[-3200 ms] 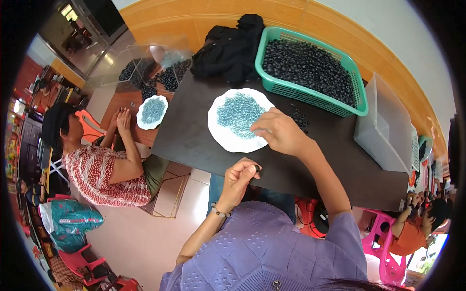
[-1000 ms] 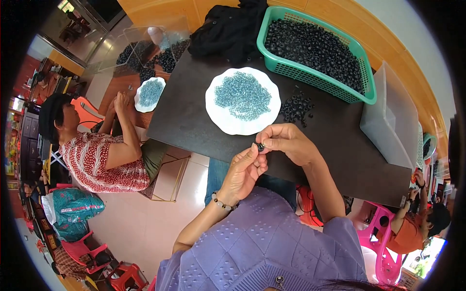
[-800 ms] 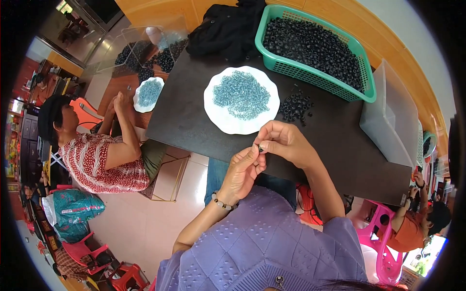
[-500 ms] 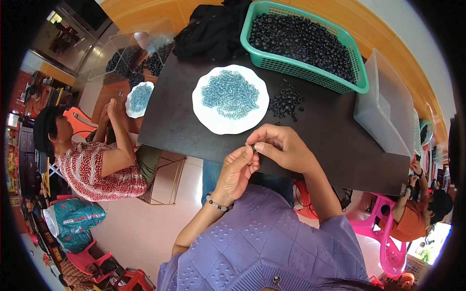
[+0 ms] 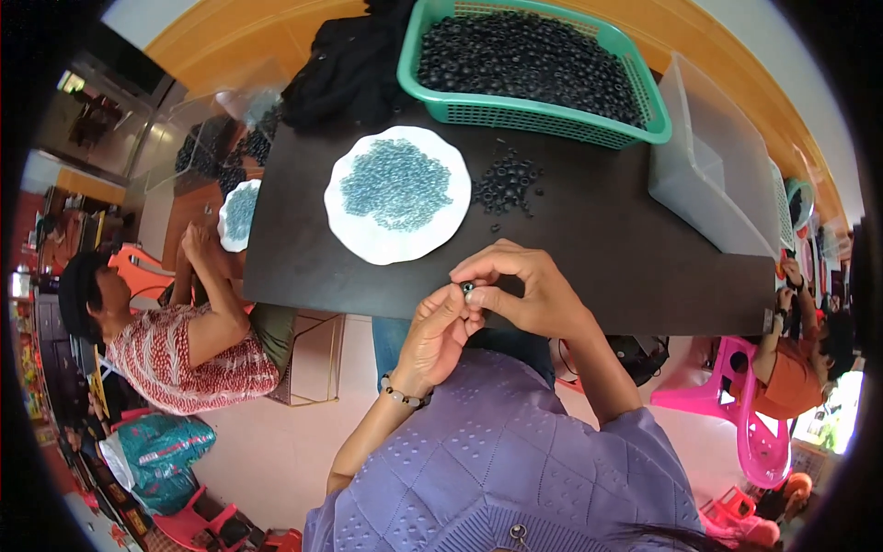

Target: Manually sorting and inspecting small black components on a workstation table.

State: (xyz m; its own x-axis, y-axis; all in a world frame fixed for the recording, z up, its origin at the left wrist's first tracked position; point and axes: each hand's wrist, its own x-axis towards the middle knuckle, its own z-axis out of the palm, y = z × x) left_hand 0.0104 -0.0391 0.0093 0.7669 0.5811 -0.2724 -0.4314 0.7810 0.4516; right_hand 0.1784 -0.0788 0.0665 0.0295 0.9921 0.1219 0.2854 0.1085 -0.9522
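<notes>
Both hands meet above the near edge of the dark table. My left hand (image 5: 434,339) pinches a small black ring-shaped piece (image 5: 468,288) between thumb and fingertips. The thumb and forefinger of my right hand (image 5: 536,287) close on the same piece from the other side. Something pale shows at its right edge, too small to name. Beyond my hands stands a white scalloped plate (image 5: 353,234) with a heap of small, clear bluish pieces (image 5: 397,184). Right of the plate lies a loose pile of black ring-shaped pieces (image 5: 508,184).
A green basket (image 5: 543,126) full of black pieces stands at the back, with black cloth (image 5: 345,69) to its left. A translucent bin (image 5: 713,175) occupies the table's right side. One person (image 5: 198,354) sits at the left, another (image 5: 786,373) at far right near a pink chair (image 5: 713,396).
My view has shifted, so the table and plate appear farther left. Both hands still pinch the black piece, now turned so its hole shows more.
</notes>
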